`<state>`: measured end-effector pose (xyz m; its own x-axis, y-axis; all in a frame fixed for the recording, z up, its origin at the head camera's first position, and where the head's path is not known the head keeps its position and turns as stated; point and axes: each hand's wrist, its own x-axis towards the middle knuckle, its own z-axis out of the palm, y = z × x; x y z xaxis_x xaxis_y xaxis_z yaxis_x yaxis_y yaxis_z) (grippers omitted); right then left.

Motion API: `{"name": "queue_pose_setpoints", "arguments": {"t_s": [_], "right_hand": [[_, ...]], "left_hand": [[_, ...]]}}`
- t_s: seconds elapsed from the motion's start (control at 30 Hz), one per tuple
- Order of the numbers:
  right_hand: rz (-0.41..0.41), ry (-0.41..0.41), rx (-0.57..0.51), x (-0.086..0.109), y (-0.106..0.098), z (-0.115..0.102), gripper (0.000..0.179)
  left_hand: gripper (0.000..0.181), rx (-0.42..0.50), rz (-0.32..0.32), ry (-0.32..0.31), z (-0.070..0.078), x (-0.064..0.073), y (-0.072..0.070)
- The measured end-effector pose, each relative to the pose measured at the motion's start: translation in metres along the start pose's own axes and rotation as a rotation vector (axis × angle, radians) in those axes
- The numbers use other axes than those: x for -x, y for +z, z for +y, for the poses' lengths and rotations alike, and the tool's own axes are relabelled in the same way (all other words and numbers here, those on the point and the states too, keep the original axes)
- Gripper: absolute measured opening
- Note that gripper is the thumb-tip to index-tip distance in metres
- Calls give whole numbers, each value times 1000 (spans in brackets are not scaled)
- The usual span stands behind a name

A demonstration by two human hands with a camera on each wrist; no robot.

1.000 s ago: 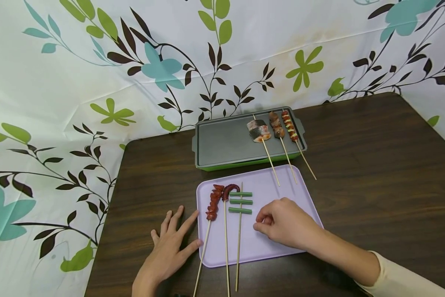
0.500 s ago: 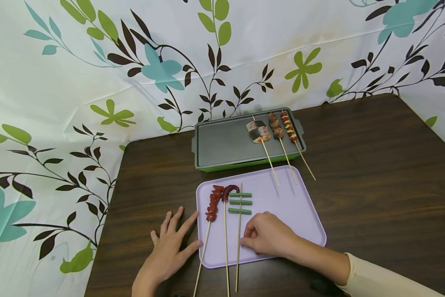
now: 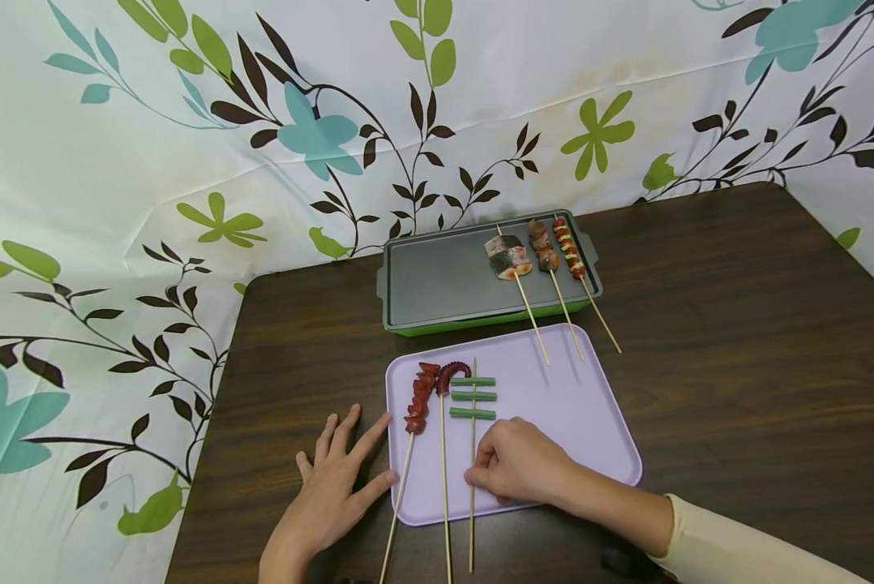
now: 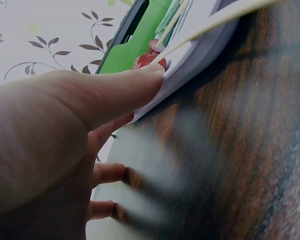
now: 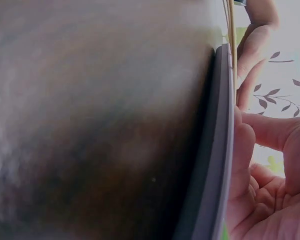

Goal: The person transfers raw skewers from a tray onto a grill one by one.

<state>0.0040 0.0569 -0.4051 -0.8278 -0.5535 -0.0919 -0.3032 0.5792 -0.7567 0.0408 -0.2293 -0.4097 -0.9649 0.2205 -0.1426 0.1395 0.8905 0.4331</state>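
A lilac tray (image 3: 554, 397) lies on the dark wooden table in the head view. On it are a skewer of red pieces (image 3: 417, 401), an octopus-tentacle skewer (image 3: 444, 380) and a skewer with green stalk pieces (image 3: 484, 397). My right hand (image 3: 520, 462) pinches the stick of the green skewer between thumb and fingers, below the pieces. Spread flat, my left hand (image 3: 327, 495) rests at the tray's left edge. In the left wrist view its thumb (image 4: 125, 92) lies along the tray rim, by the red skewer's stick. The right fingertips are partly hidden in the right wrist view.
Behind the tray stands a grill (image 3: 437, 280) with a grey plate and green base. A fish skewer (image 3: 508, 257), a meat skewer (image 3: 543, 246) and a sausage skewer (image 3: 569, 248) lie on its right side, sticks reaching over its front edge. A patterned cloth hangs behind.
My right hand has moved left and toward me, onto the green skewer's stick, and now pinches it. The stick's near end has shifted slightly right. My left hand has stayed put.
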Motion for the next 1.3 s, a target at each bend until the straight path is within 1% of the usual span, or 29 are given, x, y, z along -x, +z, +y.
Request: {"name": "queue_pose_setpoints", "arguments": {"t_s": [0.1,0.23,0.43,0.87,1.07,1.3], "right_hand": [[-21,17,-23,1,-2,1,27],[-54,46,-88,4,-5,4,23],[-78,90,-159,10,-12,8,22],[-83,186,-302,23,-23,21,8],[-79,185,-319,27,-26,24,6],[-68,188,-309,30,-28,26,6]], "left_hand": [[68,0,-2,-1,0,0,0],[68,-2,6,8,1,0,0],[68,-1,9,12,1,-1,0],[69,-5,14,12,1,0,0],[69,-4,21,12,1,1,1],[68,0,21,13,1,1,1]]}}
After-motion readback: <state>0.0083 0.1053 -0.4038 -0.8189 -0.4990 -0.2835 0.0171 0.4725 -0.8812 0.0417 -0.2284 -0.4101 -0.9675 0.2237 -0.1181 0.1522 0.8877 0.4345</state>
